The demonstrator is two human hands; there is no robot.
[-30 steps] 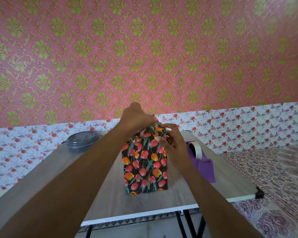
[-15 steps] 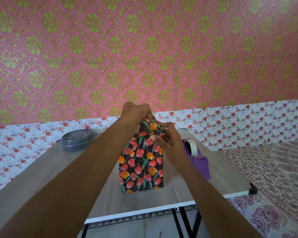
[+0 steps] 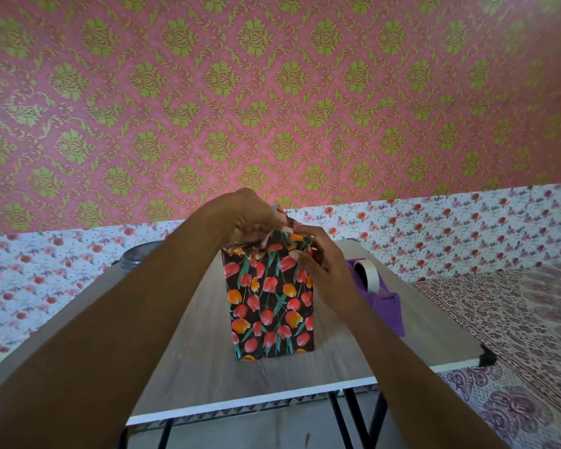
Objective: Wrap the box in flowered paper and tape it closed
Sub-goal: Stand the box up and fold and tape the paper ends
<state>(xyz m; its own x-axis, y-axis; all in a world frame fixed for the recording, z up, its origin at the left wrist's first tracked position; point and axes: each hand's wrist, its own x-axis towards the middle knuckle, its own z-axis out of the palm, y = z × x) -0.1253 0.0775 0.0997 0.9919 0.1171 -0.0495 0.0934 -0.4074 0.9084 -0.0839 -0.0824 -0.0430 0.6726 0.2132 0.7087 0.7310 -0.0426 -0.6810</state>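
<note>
A tall upright box [image 3: 270, 314] stands on a pale wood-grain tabletop [image 3: 201, 358]. The box is covered on its visible faces by black wrapping paper [image 3: 266, 280] printed with red and orange tulips and green leaves, so none of its own surface shows. The paper at the top of the box is gathered into loose, uneven folds.

The left hand [image 3: 248, 218] lies over the top of the box on its left side, with its fingers curled down and pinching the folded paper there. The right hand [image 3: 323, 265] is at the box's upper right corner. Its fingers curl round the paper at that edge and its thumb presses on the near face just below the top.

Just to the right of the box, partly behind the right wrist, sits a purple plastic tape dispenser [image 3: 386, 307] holding a roll of pale tape [image 3: 370, 275]. Well to the left of the box and farther back, a round grey lidded container [image 3: 136, 255] rests near the table's far corner, mostly hidden by the left forearm. Behind the box rises a pink wall [image 3: 272, 108] with green damask motifs.
</note>
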